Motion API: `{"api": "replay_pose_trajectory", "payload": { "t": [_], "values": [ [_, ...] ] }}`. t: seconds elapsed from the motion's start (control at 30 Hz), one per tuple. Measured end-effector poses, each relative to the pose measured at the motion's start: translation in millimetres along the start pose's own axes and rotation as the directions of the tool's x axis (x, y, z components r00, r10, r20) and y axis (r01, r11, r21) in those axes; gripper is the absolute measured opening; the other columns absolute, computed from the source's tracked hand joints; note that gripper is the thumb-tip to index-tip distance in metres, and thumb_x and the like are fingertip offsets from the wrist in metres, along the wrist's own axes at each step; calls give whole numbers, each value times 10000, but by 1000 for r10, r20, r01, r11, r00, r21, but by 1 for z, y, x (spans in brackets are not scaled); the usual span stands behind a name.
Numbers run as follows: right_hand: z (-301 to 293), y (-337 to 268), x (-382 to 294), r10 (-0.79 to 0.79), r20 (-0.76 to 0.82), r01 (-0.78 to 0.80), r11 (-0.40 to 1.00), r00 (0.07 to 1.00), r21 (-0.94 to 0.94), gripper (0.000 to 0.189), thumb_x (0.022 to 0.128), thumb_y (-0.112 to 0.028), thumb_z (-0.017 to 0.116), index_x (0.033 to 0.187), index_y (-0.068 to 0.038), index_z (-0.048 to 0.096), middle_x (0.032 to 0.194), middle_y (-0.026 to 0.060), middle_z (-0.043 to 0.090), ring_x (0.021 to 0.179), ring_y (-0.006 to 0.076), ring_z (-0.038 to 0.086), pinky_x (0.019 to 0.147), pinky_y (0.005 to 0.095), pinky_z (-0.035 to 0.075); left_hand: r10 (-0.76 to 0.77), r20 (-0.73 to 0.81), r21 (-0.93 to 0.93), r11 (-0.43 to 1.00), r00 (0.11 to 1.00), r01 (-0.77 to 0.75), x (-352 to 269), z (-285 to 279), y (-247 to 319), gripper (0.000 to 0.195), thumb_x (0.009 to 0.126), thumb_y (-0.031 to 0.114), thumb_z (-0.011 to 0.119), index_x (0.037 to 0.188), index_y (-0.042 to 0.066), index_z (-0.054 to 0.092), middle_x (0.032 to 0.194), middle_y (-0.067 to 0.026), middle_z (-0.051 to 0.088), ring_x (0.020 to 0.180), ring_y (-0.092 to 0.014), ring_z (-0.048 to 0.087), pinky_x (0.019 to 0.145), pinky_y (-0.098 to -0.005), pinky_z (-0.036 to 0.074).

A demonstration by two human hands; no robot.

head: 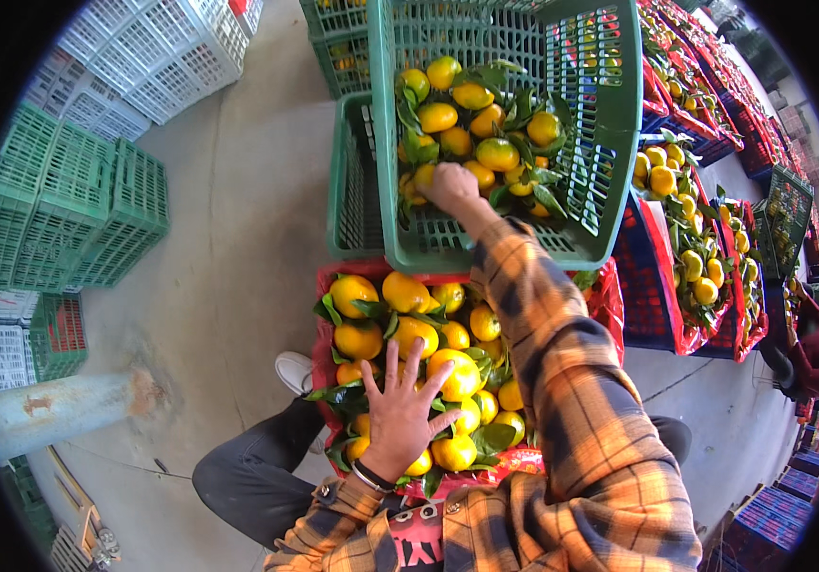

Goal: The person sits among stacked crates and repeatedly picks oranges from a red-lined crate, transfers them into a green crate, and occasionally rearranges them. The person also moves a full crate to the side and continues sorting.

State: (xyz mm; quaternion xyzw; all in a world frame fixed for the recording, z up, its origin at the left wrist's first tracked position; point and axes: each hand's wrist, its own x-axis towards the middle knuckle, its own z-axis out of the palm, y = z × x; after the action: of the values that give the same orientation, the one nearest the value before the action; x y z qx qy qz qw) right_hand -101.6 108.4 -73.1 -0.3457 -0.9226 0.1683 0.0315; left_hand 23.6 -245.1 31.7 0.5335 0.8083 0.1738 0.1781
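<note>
My left hand (402, 411) lies with fingers spread on top of mandarins with green leaves (454, 375), which fill a red-lined crate (325, 336) between my knees. My right hand (452, 187) reaches into a tilted green plastic crate (509, 250) just beyond. Its fingers are curled around a mandarin (424, 176) at the left side of the fruit pile there; the fingertips are partly hidden. More leafy mandarins (497, 154) lie loosely in that green crate. My right forearm covers part of the red-lined crate.
Another green crate (356, 214) stands under the tilted one. To the right are blue crates (642, 279) with red liners, filled with leafy mandarins (695, 264). Stacked green crates (73, 207), white crates (159, 57) and a rusty pole (73, 407) are at left. A person (813, 343) is at far right.
</note>
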Motion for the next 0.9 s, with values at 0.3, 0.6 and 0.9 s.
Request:
{"api": "replay_pose_trajectory", "payload": {
  "t": [0.3, 0.6, 0.9],
  "values": [
    [-114, 12, -230, -525, -114, 517, 734, 843, 441, 739, 682, 39, 785, 1380, -75, 570, 1446, 130, 545, 1332, 336, 514, 1122, 444, 412, -119, 17, 36, 992, 993, 118, -18, 1, -8, 684, 849, 603, 647, 1474, 376, 487, 1644, -115, 247, 1492, -477, 184, 1090, -776, 108],
    [-39, 15, -270, -326, 334, -173, 435, 884, 884, 660, 907, -95, 609, 1532, -83, 398, 1569, 131, 418, 1407, 203, 415, 1156, 374, 340, -112, -34, 47, 992, 993, 113, -18, 6, -9, 672, 866, 655, 589, 1441, 309, 545, 1645, -125, 237, 1514, -416, 170, 1104, -760, 106],
    [-22, 7, -279, -248, 261, -118, 474, 933, 872, 542, 1009, -215, 524, 1518, -60, 423, 1563, 120, 430, 1469, 238, 350, 1212, 372, 237, 12, -291, -25, 999, 957, -20, 20, -2, -22, 738, 936, 412, 638, 1505, 30, 366, 1478, -127, 506, 1486, -294, 314, 1190, -619, 106]
  ]
}}
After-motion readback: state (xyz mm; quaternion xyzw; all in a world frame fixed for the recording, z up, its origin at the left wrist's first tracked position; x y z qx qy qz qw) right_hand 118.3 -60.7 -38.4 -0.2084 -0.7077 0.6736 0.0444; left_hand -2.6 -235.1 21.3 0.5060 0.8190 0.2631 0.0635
